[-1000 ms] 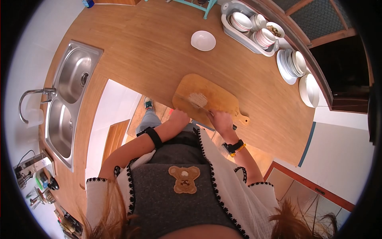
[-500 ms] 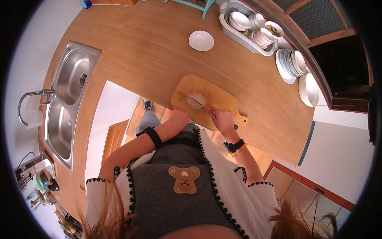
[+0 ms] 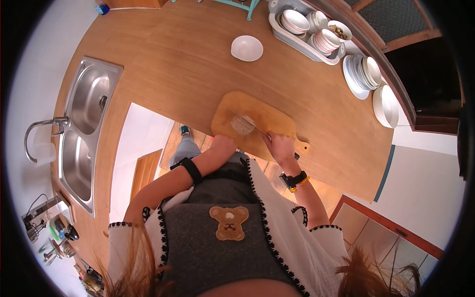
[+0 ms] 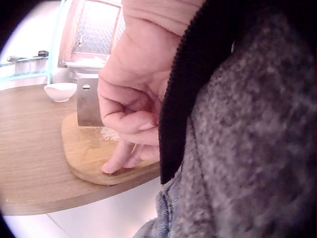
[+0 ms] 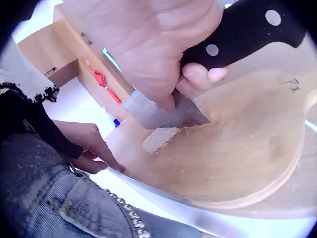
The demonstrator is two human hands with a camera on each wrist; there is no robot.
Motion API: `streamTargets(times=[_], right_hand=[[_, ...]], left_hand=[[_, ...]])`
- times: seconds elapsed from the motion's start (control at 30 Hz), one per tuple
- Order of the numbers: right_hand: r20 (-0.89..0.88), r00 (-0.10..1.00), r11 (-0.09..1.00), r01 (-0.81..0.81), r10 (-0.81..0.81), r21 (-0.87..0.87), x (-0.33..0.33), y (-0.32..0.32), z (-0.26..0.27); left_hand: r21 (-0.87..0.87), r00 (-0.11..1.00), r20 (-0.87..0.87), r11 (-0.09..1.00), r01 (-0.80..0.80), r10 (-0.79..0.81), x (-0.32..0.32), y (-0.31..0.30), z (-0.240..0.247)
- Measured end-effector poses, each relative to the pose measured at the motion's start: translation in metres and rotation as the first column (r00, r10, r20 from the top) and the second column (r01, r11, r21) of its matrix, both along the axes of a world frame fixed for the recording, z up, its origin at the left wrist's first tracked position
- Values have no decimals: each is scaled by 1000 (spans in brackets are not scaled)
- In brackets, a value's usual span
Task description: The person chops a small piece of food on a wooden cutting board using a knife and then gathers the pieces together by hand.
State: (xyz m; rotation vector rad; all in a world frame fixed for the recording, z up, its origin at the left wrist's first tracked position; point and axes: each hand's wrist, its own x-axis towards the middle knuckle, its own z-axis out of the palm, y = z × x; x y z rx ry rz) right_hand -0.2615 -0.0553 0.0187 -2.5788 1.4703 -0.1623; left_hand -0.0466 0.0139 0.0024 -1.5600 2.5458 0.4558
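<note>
A wooden cutting board [image 3: 267, 119] lies at the counter's near edge with a small pale minced pile [image 3: 242, 124] on it. My right hand [image 3: 281, 147] grips the black handle of a cleaver [image 5: 247, 29], and its blade [image 5: 163, 113] stands edge-down against the minced pile [image 5: 159, 139]. My left hand [image 3: 222, 146] rests at the board's near left edge. Two of its fingertips [image 4: 116, 164] press on the cutting board [image 4: 94, 156] while its other fingers are curled. Behind that hand, the left wrist view shows the cleaver blade [image 4: 89, 101].
A white bowl [image 3: 246, 48] sits on the wooden counter [image 3: 173, 64] beyond the board. A dish rack [image 3: 302, 29] with bowls and stacked plates [image 3: 363, 73] stand at the back right. A double steel sink [image 3: 84, 123] with a tap is at the left.
The right hand and cleaver have shifted slightly to the right over the board, and the minced pile looks more gathered. The left hand has stayed at the board's edge.
</note>
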Motion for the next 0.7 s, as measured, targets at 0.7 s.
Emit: streamTargets(times=[0.7], right_hand=[[129, 986, 994, 107, -106, -5, -8, 10, 3]], left_hand=[[75, 992, 52, 991, 110, -114, 24, -2, 4]])
